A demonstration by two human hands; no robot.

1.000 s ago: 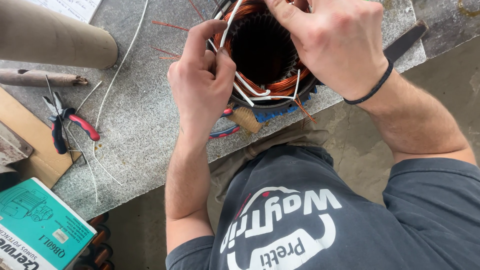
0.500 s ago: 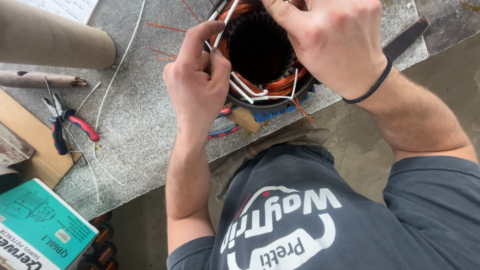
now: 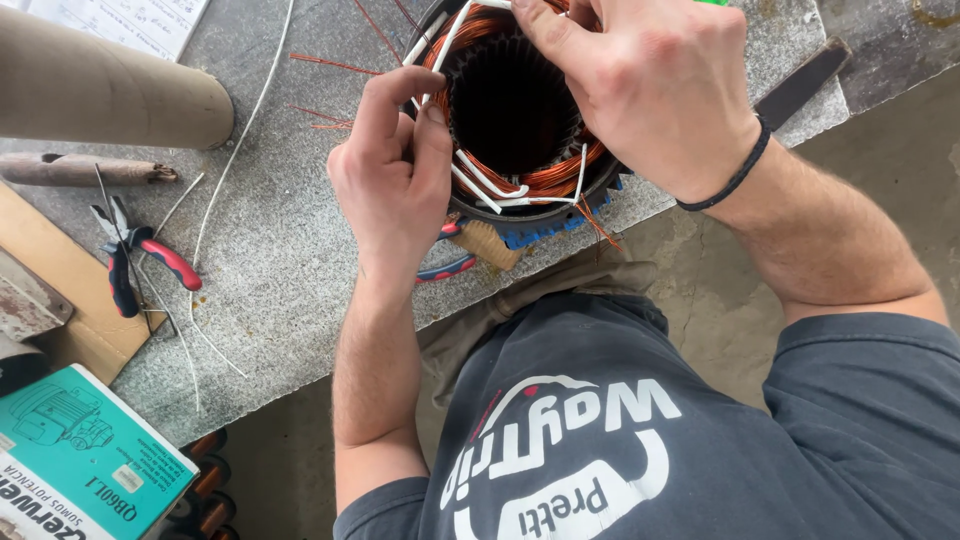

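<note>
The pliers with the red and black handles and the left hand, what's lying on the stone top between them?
In the head view, only a thin white tube crosses the grey stone top between the pliers and the left hand.

The top edge is chopping off the stator (image 3: 515, 110), the right hand (image 3: 655, 85) is covering its far rim, and the green box (image 3: 75, 470) is running off frame.

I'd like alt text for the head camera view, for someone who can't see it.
Seen from above, two bare hands work on a round motor stator wound with copper wire: the left hand pinches white sleeving at its rim, the right hand covers its top. Red-handled pliers lie left on the grey stone bench.
</note>
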